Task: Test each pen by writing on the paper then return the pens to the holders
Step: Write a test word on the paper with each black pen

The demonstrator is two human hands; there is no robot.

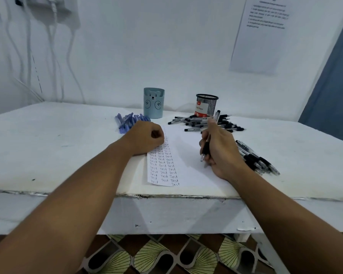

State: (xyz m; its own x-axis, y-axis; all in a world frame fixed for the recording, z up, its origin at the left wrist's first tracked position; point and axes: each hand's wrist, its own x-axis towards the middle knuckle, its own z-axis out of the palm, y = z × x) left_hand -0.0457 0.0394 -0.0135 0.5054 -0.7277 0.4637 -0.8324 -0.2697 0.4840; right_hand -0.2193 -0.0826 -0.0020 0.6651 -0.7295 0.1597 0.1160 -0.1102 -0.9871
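1. Our right hand [222,149] pinches a black-grip pen [205,150], tip down-left over the paper [186,155], its long axis running far-right.
2. Our left hand [147,138], a loose empty fist, rests on the sheet's left edge.
3. Farther, right of centre on the bench [57,145], stands the mesh holder [207,105], nearer our right hand.

Paper [186,155] flat, columns of "Test". Blue pens [128,120] heaped by bear holder [153,102]; black pens [204,122] before mesh holder [206,104], more [255,158] right.
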